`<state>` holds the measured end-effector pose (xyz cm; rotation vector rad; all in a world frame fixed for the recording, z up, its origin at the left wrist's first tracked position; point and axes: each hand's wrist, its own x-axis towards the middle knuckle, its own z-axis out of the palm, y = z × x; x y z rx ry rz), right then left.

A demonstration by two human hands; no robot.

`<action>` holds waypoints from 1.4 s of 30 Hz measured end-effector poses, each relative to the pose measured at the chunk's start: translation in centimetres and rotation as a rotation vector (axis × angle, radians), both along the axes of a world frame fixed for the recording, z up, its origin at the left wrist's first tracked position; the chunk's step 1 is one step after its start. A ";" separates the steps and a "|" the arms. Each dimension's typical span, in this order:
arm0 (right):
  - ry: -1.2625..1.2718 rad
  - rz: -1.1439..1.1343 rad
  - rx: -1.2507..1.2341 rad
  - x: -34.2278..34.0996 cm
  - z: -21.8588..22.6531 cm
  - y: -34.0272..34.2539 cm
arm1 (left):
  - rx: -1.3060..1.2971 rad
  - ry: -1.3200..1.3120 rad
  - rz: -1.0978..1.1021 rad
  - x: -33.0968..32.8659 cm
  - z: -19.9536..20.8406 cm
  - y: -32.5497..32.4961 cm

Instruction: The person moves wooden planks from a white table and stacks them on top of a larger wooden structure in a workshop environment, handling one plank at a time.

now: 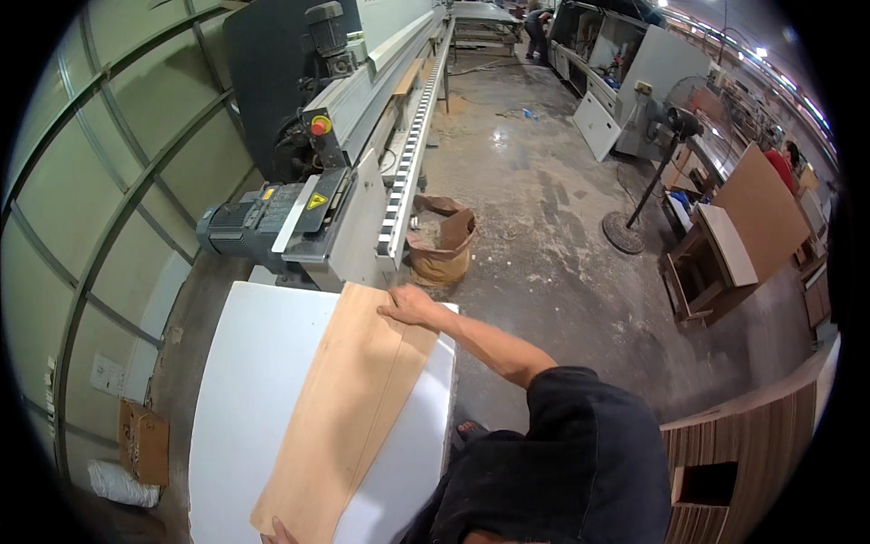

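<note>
Right hand point(410, 306) grips pale wood point(349, 399) by the far edge of the white table point(254, 363); left hand point(279, 533), can't tell. Lopsided tug might skew it.

A long, pale wooden board point(317, 417) with smooth faces and straight long sides appears to lie flat across a white work surface point(258, 363), set at a slant, its far end angled to the right and its near end toward the lower left. The light tan wood shows faint grain, and a soft shadow falls over its middle. A thin line runs lengthwise close to the right side; whether it marks a joint or the edge of a second piece cannot be told. The far end reaches the surface's far edge.
</note>
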<state>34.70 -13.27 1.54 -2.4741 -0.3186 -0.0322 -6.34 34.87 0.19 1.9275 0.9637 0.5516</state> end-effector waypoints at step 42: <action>0.118 0.018 1.091 -6.5 -0.1 -4.6 | -0.168 -0.212 0.066 -20.3 9.9 -12.3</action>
